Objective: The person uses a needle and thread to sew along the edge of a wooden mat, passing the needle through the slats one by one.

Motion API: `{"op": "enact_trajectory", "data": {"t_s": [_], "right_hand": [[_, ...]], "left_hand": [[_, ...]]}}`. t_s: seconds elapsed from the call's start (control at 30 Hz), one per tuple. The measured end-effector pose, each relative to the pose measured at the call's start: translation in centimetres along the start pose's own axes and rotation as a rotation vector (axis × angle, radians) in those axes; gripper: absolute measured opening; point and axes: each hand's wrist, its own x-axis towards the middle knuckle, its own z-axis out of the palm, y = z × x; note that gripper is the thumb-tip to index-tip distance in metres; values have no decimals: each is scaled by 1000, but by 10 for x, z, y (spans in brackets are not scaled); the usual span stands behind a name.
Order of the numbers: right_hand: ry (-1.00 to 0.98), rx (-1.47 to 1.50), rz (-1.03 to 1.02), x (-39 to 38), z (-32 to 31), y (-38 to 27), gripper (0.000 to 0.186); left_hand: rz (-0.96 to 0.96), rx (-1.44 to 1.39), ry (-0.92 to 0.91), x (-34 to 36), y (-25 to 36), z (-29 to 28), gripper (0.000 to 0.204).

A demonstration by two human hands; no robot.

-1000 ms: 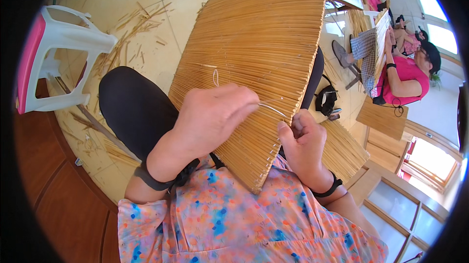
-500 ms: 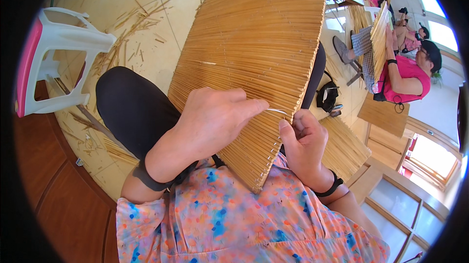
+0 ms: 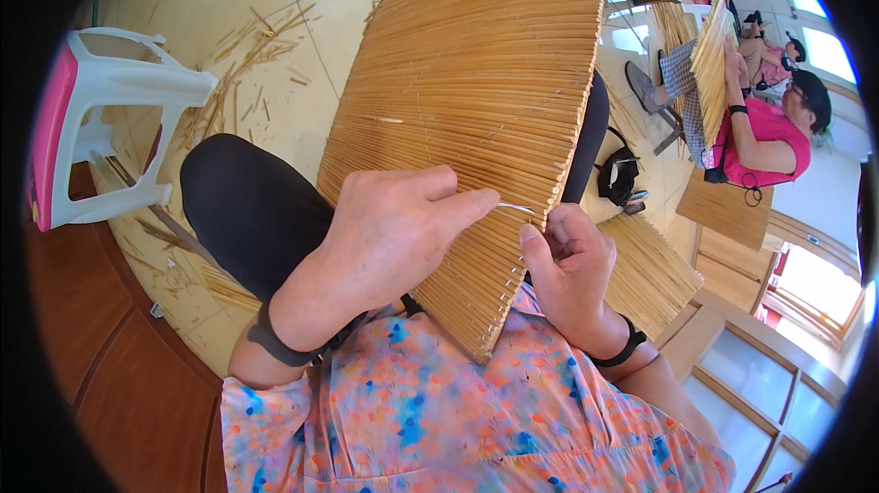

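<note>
Across my lap lies a mat of thin golden-brown stalks (image 3: 467, 81) laid side by side, running from my waist toward the far side. Small white stitches dot its right edge near me. My left hand (image 3: 394, 223) is over the mat, thumb and forefinger pinching a short white thread (image 3: 515, 208) that reaches toward that edge. At the right edge, my right hand (image 3: 575, 264) is closed on the mat's border, thumb in front and fingers curled, partly behind it. Whether a needle is in these fingers cannot be made out.
A white stool with a pink seat (image 3: 128, 118) stands at left. Loose stalk pieces (image 3: 247, 58) litter the floor. Another stalk mat (image 3: 650, 273) and a black bag (image 3: 618, 174) lie at right. Beyond, a person in pink (image 3: 765, 140) holds a similar mat.
Both hands keep nearly the same pose, the left still pinching the thread. The thread's visible strand has shifted slightly. The view has tilted a little.
</note>
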Motion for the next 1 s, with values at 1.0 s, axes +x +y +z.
{"op": "enact_trajectory", "data": {"t_s": [1.0], "right_hand": [[21, -15, -41, -2, 0, 3, 16]], "left_hand": [[57, 73, 28, 3, 6, -3, 30]]}}
